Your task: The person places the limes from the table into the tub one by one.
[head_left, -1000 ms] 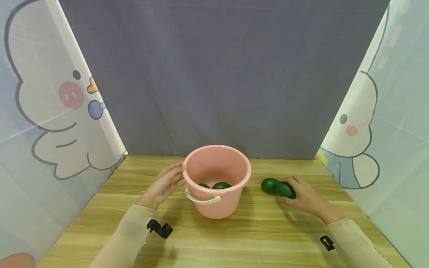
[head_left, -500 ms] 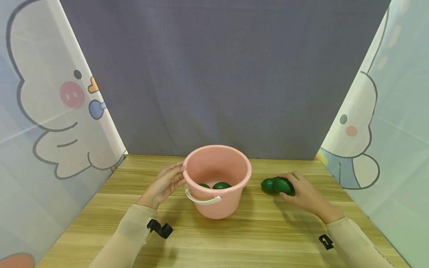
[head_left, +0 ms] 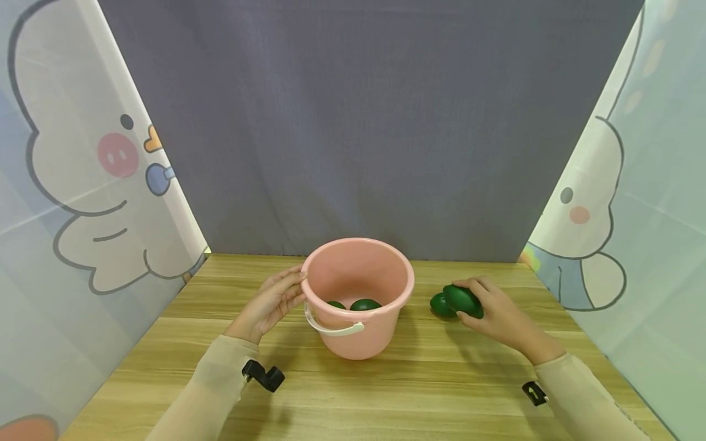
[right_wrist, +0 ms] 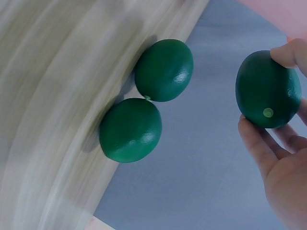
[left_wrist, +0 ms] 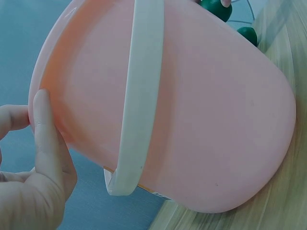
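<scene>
A pink bucket (head_left: 353, 334) with a white handle (head_left: 336, 331) stands upright mid-table, two dark green avocados (head_left: 365, 305) showing inside it. At its left, my left hand (head_left: 273, 303) holds the rim; in the left wrist view the fingers (left_wrist: 44, 120) meet the rim and the wall just under it. My right hand (head_left: 491, 309) holds another avocado (head_left: 462, 300) between thumb and fingers, raised off the table to the right of the bucket. In the right wrist view two more avocados lie touching on the table, one nearer (right_wrist: 130, 130) and one beyond (right_wrist: 164, 70).
The wooden table (head_left: 353, 404) ends at a dark grey cloth (head_left: 364, 135) behind the bucket. Cartoon-printed sheets stand at the left (head_left: 72, 245) and right (head_left: 656, 245). Each sleeve carries a small black wrist mount.
My right hand has lifted the avocado up and slightly left, over the ones on the table. The left hand and the bucket have stayed put.
</scene>
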### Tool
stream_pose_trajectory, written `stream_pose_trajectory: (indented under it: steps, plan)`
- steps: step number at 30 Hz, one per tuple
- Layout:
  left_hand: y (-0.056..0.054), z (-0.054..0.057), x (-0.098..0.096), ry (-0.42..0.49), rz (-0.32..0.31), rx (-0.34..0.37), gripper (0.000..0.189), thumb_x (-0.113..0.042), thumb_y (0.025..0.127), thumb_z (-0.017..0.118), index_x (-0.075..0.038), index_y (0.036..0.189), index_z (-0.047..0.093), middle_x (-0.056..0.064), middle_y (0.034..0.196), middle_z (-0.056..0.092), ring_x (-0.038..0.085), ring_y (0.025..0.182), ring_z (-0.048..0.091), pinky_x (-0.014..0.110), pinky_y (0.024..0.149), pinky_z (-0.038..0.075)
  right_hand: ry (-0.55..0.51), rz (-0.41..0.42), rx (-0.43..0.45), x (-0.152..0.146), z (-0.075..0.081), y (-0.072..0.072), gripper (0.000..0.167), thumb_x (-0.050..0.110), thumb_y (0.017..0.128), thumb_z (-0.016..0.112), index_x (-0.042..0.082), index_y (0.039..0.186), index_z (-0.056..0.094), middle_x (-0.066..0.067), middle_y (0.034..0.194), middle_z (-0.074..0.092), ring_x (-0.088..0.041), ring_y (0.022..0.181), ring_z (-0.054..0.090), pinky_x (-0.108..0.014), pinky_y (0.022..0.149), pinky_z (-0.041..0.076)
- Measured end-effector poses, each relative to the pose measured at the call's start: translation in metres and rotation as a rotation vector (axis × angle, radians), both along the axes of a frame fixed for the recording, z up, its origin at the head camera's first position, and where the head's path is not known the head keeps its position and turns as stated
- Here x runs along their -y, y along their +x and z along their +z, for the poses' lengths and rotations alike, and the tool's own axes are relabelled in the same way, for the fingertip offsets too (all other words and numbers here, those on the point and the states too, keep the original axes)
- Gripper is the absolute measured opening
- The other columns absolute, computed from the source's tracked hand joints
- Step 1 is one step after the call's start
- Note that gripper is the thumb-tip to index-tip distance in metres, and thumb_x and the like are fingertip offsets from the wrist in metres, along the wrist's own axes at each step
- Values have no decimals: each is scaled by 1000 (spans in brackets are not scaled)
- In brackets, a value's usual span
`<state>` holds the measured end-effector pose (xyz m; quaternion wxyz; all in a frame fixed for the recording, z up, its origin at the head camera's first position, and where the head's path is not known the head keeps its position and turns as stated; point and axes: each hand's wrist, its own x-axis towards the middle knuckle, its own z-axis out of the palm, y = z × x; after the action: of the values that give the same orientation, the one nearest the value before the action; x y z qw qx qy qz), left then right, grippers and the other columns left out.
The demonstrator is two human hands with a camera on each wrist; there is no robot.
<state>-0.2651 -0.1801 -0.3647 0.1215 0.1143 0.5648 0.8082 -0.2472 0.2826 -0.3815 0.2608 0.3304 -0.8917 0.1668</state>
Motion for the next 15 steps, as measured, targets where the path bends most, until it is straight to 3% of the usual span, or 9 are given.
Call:
stream_pose_trajectory:
  steps: [15]
  plan:
    - [1, 0, 0, -6, 3, 0, 53, -12, 106, 52, 5, 152, 32, 13, 126, 57, 8, 92, 66, 16, 81, 58, -22, 44, -49, 10, 11, 0, 63, 11, 75, 86, 2, 132, 59, -16, 118, 58, -23, 93, 61, -36, 65, 60]
